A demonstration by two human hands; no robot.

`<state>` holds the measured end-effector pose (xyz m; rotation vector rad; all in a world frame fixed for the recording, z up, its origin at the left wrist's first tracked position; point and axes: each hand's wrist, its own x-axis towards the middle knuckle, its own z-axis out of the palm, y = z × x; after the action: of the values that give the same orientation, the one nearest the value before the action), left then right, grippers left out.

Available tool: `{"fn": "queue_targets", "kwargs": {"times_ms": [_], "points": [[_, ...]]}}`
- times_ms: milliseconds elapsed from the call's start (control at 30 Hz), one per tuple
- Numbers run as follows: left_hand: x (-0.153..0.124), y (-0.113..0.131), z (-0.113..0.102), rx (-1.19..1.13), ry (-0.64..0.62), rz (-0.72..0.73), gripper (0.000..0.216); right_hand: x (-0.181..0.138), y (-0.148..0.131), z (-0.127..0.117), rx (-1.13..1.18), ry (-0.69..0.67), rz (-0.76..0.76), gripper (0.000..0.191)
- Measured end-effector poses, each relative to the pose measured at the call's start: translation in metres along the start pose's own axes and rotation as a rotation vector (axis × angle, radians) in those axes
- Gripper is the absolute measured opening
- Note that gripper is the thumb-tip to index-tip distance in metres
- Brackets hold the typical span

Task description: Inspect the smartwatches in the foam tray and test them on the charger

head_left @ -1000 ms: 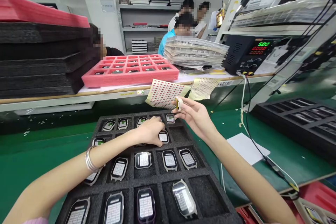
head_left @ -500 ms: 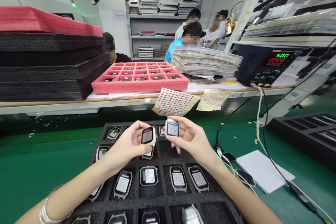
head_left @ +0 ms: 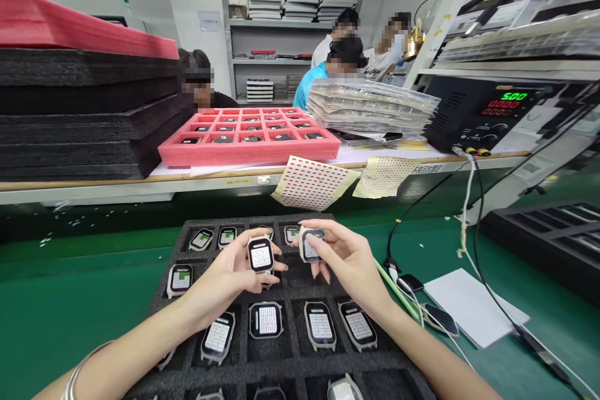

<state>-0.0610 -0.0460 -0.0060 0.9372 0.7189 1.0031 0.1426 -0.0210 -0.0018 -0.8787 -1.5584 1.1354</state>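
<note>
Square pale-framed smartwatch body (head_left: 260, 255), screen lit, is grasped in left hand (head_left: 230, 270); second pale-framed smartwatch body (head_left: 306, 254) is pinched in right hand (head_left: 350, 257), thumb across screen. Both are above compartmented black foam tray (head_left: 300, 365).

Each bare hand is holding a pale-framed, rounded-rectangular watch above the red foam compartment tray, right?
Not red: the head view shows a black foam compartment tray below. The left hand and right hand do each hold a pale-framed, rounded-rectangular watch above it.
</note>
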Motion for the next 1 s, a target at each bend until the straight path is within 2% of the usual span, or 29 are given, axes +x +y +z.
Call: {"fn": "queue_targets", "kwargs": {"times_ms": [67, 233, 367, 700, 900, 1000], "points": [[-0.001, -0.002, 0.002, -0.021, -0.03, 0.029, 0.057, -0.001, -0.001, 0.0, -0.011, 0.007, -0.003, 0.023], [-0.001, -0.005, 0.004, 0.097, -0.003, 0.106, 0.045, -0.004, -0.003, 0.0, 0.052, -0.044, 0.007, 0.031], [0.0, -0.004, 0.002, 0.168, 0.019, 0.143, 0.048, -0.005, -0.004, 0.001, 0.067, -0.068, 0.014, 0.031], [-0.004, -0.002, 0.003, -0.054, -0.006, 0.067, 0.063, -0.005, -0.006, 0.001, 0.1, -0.085, 0.024, 0.033], [-0.003, -0.005, 0.003, -0.077, -0.067, 0.087, 0.07, -0.005, -0.007, 0.004, 0.051, -0.009, 0.039, 0.029], [-0.005, -0.003, 0.005, -0.064, -0.066, 0.074, 0.067, -0.013, -0.024, 0.008, 0.136, -0.1, 0.07, 0.036]]}}
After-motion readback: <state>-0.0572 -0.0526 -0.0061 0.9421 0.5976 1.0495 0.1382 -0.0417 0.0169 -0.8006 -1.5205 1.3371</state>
